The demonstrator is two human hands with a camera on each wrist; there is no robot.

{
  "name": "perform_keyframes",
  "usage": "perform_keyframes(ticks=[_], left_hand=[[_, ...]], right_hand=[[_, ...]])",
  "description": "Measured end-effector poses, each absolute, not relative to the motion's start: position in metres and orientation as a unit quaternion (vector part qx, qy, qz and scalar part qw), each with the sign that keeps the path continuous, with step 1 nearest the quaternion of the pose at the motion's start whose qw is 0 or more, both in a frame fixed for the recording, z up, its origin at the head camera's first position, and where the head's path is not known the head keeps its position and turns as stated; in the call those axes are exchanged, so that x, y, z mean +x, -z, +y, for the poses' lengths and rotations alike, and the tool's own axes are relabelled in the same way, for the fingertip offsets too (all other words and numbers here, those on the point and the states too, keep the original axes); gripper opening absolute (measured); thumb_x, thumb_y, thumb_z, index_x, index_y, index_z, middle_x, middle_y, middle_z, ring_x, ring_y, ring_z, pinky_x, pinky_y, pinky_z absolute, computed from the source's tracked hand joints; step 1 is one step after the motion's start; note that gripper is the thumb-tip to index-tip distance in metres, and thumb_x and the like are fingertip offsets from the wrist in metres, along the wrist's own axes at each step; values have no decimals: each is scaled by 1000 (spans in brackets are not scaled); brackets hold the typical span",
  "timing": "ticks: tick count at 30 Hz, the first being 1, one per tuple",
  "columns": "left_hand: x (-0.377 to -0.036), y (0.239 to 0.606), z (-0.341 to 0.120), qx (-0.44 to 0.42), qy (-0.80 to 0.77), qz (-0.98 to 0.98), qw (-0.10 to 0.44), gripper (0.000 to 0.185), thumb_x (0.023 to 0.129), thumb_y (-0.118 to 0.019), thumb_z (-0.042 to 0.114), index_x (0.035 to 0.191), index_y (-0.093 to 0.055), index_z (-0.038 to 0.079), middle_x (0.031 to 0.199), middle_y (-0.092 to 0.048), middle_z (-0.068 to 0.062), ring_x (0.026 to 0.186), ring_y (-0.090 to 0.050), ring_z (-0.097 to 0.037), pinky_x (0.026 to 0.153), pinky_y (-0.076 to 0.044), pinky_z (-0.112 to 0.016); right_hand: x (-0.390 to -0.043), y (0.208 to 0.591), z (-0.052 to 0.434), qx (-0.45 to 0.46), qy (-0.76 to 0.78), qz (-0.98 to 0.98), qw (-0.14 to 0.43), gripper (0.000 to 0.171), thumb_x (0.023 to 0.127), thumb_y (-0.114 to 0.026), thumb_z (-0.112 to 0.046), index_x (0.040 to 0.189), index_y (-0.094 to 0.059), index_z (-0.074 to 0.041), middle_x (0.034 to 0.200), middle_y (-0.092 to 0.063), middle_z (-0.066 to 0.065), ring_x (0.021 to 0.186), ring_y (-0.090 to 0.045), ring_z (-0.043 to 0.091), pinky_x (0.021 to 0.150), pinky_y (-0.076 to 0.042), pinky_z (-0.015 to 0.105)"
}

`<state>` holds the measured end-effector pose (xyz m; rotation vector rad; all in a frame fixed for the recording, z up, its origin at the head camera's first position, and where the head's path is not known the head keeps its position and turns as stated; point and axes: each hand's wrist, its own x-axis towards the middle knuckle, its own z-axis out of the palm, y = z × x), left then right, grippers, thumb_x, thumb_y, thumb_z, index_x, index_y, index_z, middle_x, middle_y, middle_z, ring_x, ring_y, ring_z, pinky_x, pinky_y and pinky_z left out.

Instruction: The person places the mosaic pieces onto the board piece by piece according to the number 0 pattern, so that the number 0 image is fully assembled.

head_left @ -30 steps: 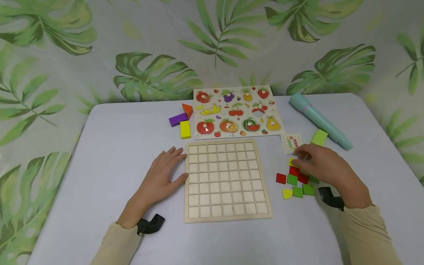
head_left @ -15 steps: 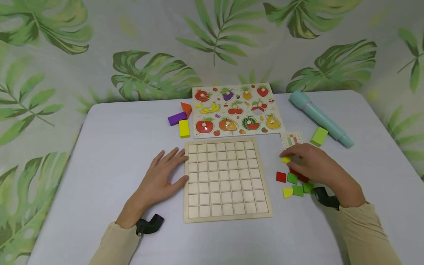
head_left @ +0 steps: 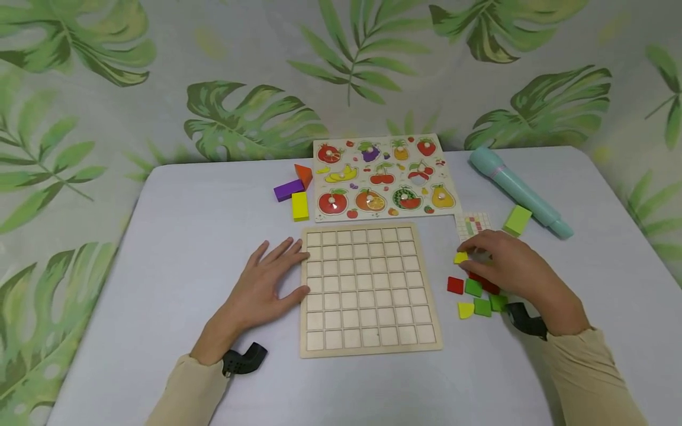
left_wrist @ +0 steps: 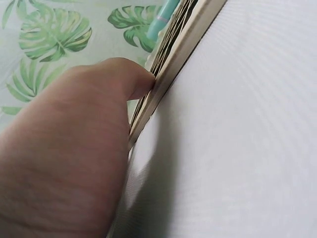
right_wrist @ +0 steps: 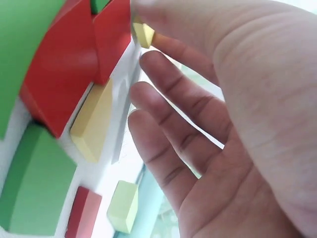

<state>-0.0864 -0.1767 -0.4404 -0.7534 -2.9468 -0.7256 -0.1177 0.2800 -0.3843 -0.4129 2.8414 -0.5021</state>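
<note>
My right hand (head_left: 508, 266) pinches a small yellow tile (head_left: 460, 258) between thumb and index finger, just right of the wooden grid board (head_left: 370, 290). In the right wrist view the yellow tile (right_wrist: 144, 34) shows past the thumb, and the other fingers are loosely bent. Below that hand lie a red tile (head_left: 455, 285), a green tile (head_left: 473, 287), another yellow tile (head_left: 466, 310) and several more, some partly hidden. The left hand (head_left: 256, 299) rests with spread fingers against the board's left edge; in the left wrist view its thumb touches the board's rim (left_wrist: 171, 69).
A fruit puzzle board (head_left: 383, 183) lies behind the grid board. A small pattern card (head_left: 473, 223), a light green block (head_left: 517, 220) and a teal microphone-shaped object (head_left: 519, 192) are at the right. Purple (head_left: 289, 190), yellow (head_left: 300, 206) and orange blocks (head_left: 303, 175) lie left of the puzzle.
The right hand has taken hold of the yellow tile and shifted it slightly left, away from the red pieces. The left hand has stayed at the board's edge.
</note>
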Motion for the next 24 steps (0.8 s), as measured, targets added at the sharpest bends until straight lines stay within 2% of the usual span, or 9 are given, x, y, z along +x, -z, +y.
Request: perform_keyframes(ticks=[5, 12, 24], left_hand=[[-87, 439, -174, -237, 237, -942, 9, 61, 93, -69, 46, 147, -57, 19, 162, -43, -4, 155, -32, -25, 129, -10, -55], [-88, 441, -173, -232, 246, -941, 5, 60, 93, -69, 45, 146, -58, 19, 163, -43, -3, 155, -31, -24, 129, -9, -53], [-85, 438, -176, -239, 224, -945, 12, 61, 95, -67, 47, 148, -56, 19, 164, -42, -5, 155, -32, -25, 130, -9, -53]], right_hand=[[-117, 379, 273, -159, 181, 966, 94, 32, 93, -78, -27, 120, -74, -12, 121, -72, 11, 112, -62, 32, 95, -54, 56], [-126, 371, 246, -211, 187, 957, 68, 29, 91, -80, -19, 118, -74, -11, 115, -74, 5, 104, -67, 26, 89, -57, 48], [-141, 366, 181, -234, 213, 945, 89, 31, 92, -80, -26, 119, -74, -13, 115, -73, 3, 102, -66, 22, 90, -57, 44]])
